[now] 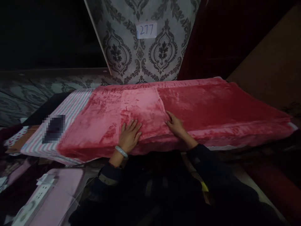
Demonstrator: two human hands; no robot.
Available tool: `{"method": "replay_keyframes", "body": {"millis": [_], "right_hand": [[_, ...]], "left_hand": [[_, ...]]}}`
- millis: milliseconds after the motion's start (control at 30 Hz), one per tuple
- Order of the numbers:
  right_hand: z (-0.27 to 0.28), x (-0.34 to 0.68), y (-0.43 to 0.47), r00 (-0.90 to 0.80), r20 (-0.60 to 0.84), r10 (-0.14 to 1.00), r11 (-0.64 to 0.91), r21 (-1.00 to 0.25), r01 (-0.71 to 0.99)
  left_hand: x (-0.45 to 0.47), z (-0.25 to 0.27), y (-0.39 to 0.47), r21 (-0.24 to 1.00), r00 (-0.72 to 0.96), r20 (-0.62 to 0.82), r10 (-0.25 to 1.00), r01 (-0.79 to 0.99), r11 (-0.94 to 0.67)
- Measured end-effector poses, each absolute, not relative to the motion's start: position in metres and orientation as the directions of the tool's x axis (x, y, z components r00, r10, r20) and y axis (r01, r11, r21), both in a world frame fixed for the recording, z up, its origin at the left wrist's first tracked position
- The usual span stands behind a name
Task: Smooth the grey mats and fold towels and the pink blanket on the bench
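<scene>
A folded pink plush cloth (142,103) lies as a neat rectangle on a larger red-pink plush blanket (202,105). My left hand (129,135) rests flat on the cloth's near left part, fingers spread, with a pale bangle at the wrist. At the cloth's right edge, my right hand (175,124) has its thumb and fingers closed on the border. The fingertips there are partly hidden by the fabric.
Under the blanket's left end shows a striped cloth (77,99), with a blurred dark item (54,128) on it. A white power strip (35,201) lies on a pink board (63,188) at lower left. Behind stand a dark screen (47,34) and patterned wall with a "277" paper (146,30).
</scene>
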State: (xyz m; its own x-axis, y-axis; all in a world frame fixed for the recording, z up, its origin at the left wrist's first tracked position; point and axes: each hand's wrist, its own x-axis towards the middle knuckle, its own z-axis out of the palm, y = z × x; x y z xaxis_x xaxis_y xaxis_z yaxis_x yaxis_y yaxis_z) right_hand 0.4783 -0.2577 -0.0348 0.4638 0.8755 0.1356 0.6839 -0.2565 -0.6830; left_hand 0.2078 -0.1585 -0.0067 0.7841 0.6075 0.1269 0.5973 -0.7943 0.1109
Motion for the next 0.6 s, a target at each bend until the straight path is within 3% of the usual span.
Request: {"method": "replay_keyframes", "body": {"millis": [233,433,600], "right_hand": [[-0.04,0.476,-0.261,0.461,0.139,0.876,-0.196,-0.772,0.605],[-0.039,0.495,-0.249,0.417,0.034,0.908,-0.147,-0.908,0.393],[-0.018,0.504,-0.199,0.527,-0.045,0.849,-0.196,-0.952,0.234]], "left_hand": [[0.208,-0.008,-0.158,0.11,0.775,0.149,0.614,0.604,-0.789],[0.207,-0.007,-0.158,0.089,0.789,0.13,0.601,0.595,-0.799],[0.205,-0.014,-0.155,0.073,0.793,0.19,0.579,0.576,-0.814]]}}
